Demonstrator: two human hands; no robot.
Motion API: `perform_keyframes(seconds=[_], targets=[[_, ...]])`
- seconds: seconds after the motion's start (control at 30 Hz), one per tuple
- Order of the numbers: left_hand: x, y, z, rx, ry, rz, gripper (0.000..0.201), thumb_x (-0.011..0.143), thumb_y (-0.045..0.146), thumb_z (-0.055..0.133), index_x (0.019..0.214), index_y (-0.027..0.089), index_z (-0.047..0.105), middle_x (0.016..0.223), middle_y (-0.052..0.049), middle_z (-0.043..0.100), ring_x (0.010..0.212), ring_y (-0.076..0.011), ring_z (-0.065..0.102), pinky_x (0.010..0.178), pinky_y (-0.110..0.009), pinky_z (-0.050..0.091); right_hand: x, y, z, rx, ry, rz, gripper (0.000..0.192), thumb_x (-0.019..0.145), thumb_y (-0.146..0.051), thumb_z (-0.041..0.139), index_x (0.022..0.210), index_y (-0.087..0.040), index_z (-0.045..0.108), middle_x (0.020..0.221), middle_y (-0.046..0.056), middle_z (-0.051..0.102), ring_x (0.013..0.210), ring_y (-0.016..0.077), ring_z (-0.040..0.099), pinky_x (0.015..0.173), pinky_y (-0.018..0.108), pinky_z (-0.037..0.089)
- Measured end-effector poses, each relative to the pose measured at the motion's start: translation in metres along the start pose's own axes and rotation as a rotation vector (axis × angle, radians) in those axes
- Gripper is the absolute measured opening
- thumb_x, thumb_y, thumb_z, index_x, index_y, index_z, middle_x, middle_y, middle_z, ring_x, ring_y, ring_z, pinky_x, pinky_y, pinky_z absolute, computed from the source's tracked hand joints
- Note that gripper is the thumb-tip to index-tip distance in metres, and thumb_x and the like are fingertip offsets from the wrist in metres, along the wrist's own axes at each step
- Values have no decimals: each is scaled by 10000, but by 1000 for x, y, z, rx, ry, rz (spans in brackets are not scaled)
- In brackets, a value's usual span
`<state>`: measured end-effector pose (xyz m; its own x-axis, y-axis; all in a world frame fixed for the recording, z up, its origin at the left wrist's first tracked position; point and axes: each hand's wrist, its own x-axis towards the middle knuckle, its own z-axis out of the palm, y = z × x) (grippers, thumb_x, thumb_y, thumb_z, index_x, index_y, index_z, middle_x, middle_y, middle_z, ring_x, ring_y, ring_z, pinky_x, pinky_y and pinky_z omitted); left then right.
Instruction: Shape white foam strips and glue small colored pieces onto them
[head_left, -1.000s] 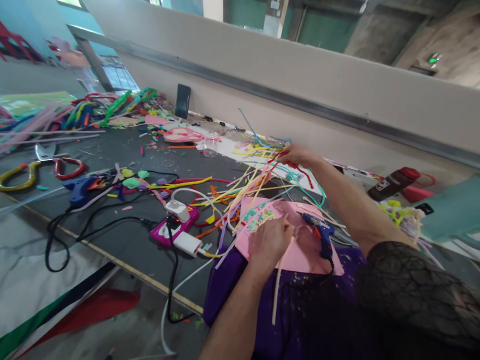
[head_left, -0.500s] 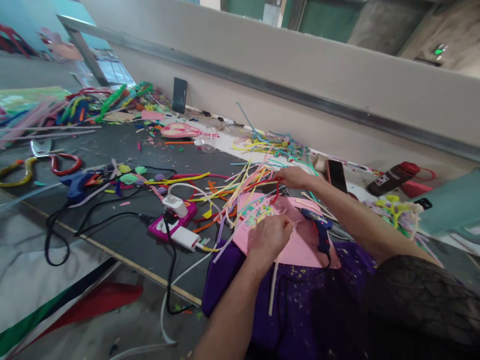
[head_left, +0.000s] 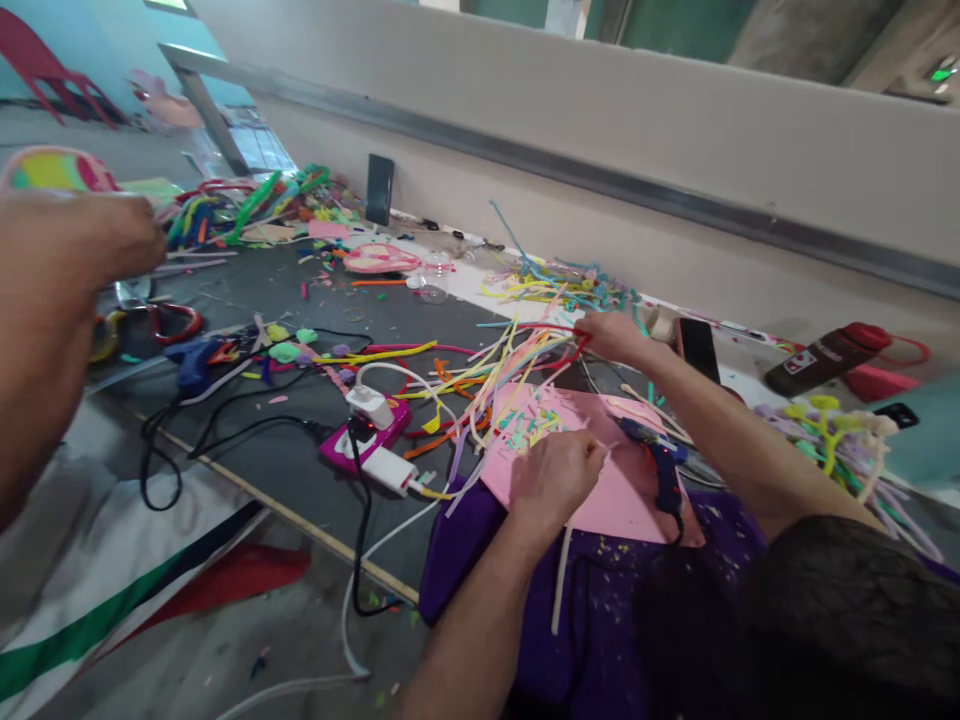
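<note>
My left hand [head_left: 555, 478] is closed above a pink sheet [head_left: 577, 510]. A pale pipe cleaner [head_left: 561, 580] sticks out below its fingers and hangs over the sheet's front edge. Farther back, my right hand [head_left: 611, 335] pinches a red pipe cleaner [head_left: 551, 327] over a loose pile of pastel ones [head_left: 517, 355]. Small cut bits [head_left: 529, 425] in green, yellow and white lie on the sheet beside my left hand. At the sheet's right side rests a blue glue gun [head_left: 664, 465].
Another person's hand [head_left: 82, 235] comes in from the left by a colourful round thing [head_left: 60, 170]. A magenta power strip [head_left: 337, 445] with plugs and cords stands left of the sheet. Farther off are a second glue gun [head_left: 191, 362], red-handled shears [head_left: 176, 322], a phone [head_left: 697, 350] and a bottle [head_left: 829, 358].
The other person's hand has entered at the left. My right hand has lifted the red pipe cleaner, which now stretches leftward over the pile. The whole view has shifted somewhat to the left.
</note>
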<state>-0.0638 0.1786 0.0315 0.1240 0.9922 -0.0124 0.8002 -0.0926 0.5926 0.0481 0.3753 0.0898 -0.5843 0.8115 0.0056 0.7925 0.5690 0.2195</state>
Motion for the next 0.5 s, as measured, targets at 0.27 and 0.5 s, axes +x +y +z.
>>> perform_keyframes(seconds=[0.27, 0.5], targets=[[-4, 5, -7, 2, -39, -61, 364, 852, 419, 351, 953, 252, 658, 953, -61, 665, 907, -219, 582, 717, -298, 426, 5, 22, -33, 20, 254, 34, 215, 807, -168, 439, 886, -133, 635, 911, 99, 594, 793, 177, 542, 681, 259, 390], [-1, 2, -2, -20, -17, 30, 327, 852, 369, 370, 903, 233, 663, 898, -56, 676, 882, -201, 595, 760, -293, 419, 11, 24, -57, 96, 509, 79, 231, 835, -203, 425, 890, -101, 624, 889, 117, 579, 797, 177, 536, 700, 274, 411]])
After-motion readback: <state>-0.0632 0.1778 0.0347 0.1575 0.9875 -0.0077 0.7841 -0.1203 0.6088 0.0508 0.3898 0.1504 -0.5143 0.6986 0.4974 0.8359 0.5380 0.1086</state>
